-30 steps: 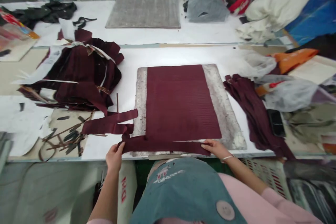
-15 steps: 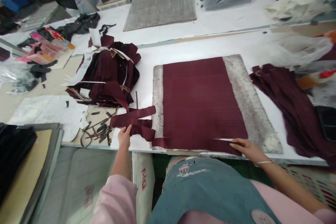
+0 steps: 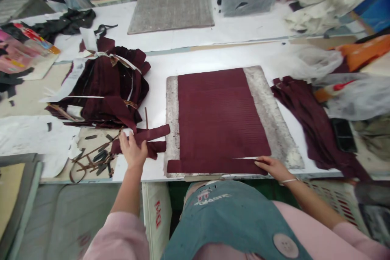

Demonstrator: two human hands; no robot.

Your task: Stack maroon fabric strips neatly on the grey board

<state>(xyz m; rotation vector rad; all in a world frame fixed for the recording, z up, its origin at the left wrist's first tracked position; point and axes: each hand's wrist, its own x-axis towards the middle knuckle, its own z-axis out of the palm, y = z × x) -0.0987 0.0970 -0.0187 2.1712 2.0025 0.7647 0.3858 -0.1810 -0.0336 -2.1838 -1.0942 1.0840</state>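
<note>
Rows of maroon fabric strips (image 3: pixel 219 109) lie side by side on a grey, worn board (image 3: pixel 276 118). The nearest strip (image 3: pixel 210 166) runs along the board's front edge, and my right hand (image 3: pixel 272 167) pinches its right end between thumb and fingers. Over a few loose maroon strips (image 3: pixel 155 132) left of the board, my left hand (image 3: pixel 133 150) rests with its fingers spread. The fingers reach the foot of a tied bundle of maroon pieces (image 3: pixel 106 77). A small white piece shows at their tips; whether they touch it, I cannot tell.
Dark scraps and thin brown strips (image 3: pixel 97 158) lie left of my left hand. More maroon strips (image 3: pixel 313 118) hang in a pile at the right, beside a black phone-like object (image 3: pixel 343 135) and clear plastic bags. Another grey board (image 3: pixel 173 12) lies across the table. A co-worker's hands show top left.
My left hand has moved up and left toward the bundle, letting go of a loose strip, its fingers now spread. The front strip lies straighter along the board. The view has shifted right.
</note>
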